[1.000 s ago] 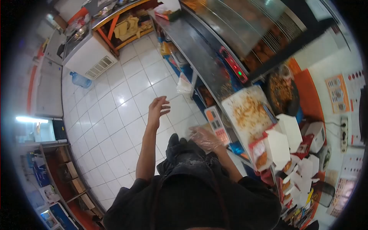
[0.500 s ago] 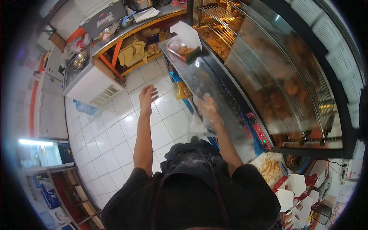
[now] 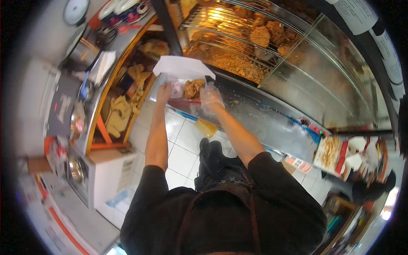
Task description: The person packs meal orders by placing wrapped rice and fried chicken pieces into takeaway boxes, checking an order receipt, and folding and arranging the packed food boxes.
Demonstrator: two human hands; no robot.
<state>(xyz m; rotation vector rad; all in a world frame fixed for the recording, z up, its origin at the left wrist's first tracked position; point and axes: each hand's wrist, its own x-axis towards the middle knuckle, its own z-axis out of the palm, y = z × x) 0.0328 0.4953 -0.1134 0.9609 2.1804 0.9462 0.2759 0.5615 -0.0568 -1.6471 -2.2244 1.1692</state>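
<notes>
An open takeaway box with its white lid raised stands on the metal counter. Inside it lie a piece of fried chicken and a white wrapped packet with red print. My left hand is closed on the box's left side, its fingertips partly hidden. My right hand, in a clear plastic glove, grips the box's right side beside the chicken; its fingers are slightly blurred.
A glass display cabinet with fried chicken on wire racks rises behind the metal counter. To the left stands a bench with a pot and cardboard pieces on its lower shelf. Folded boxes stand at the right.
I have moved closer to the counter and cabinet. Both hands have gone from apart, with fingers spread, to the two sides of the food box.
</notes>
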